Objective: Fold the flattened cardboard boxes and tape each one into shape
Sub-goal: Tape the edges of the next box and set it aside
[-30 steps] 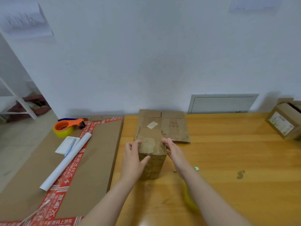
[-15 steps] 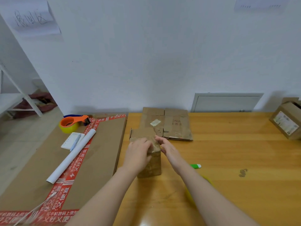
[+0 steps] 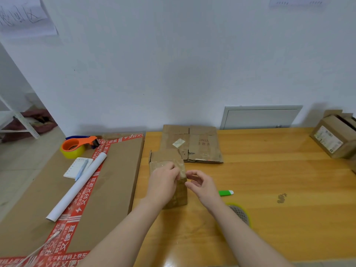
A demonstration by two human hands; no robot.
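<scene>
The small box [image 3: 181,195] stands upright on the wooden table [image 3: 269,189], near its left edge. The left hand [image 3: 163,182] lies over the top, fingers curled onto the flap. The right hand [image 3: 204,185] sits at the box's 3 o'clock, fingers loosely curled at the top corner; whether they pinch it, I cannot tell. Flattened cardboard [image 3: 202,145] lies at 12 o'clock, a green marker [image 3: 225,193] at 3, and the tape dispenser [image 3: 77,145] at 10 o'clock, well apart.

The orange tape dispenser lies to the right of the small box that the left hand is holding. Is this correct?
No. The head view shows the orange tape dispenser to the left of the small box that the left hand holds, not to the right.
</scene>
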